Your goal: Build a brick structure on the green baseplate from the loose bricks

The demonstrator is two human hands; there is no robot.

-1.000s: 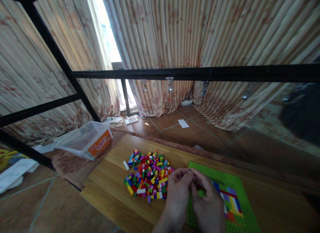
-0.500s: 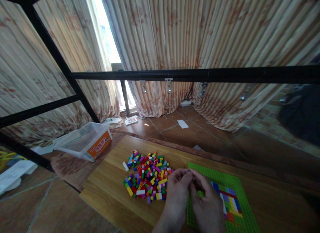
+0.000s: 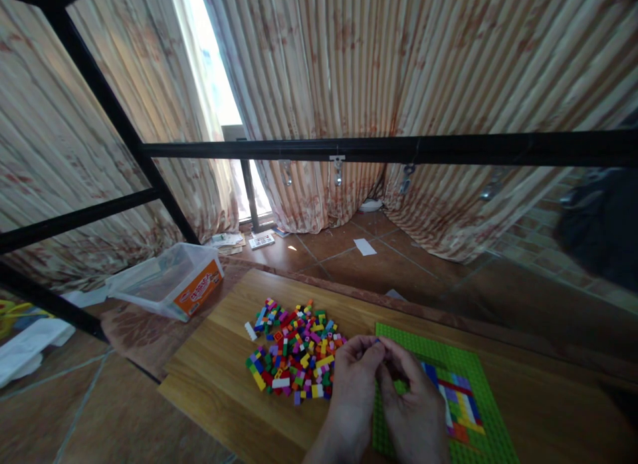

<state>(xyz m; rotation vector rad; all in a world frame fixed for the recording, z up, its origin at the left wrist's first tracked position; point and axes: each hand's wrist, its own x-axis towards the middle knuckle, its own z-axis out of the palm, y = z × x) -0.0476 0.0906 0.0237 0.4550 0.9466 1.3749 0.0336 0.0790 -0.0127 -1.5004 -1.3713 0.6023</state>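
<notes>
My left hand point(image 3: 355, 384) and my right hand point(image 3: 415, 404) meet fingertip to fingertip over the left edge of a green studded baseplate point(image 3: 491, 424). Both are closed in a pinch around something small between them, too tiny to name; a hint of blue shows at the tips. A patch of coloured bricks point(image 3: 461, 401) is pressed onto the baseplate just right of my right hand. A heap of loose small bricks point(image 3: 294, 351) in many colours lies on the wooden table point(image 3: 219, 377), directly left of my left hand.
A clear plastic box point(image 3: 172, 281) with an orange label rests on a patterned cloth beyond the table's left corner. A black metal bar point(image 3: 389, 147) crosses above the table. Curtains hang behind, and papers point(image 3: 366, 246) lie on the tiled floor.
</notes>
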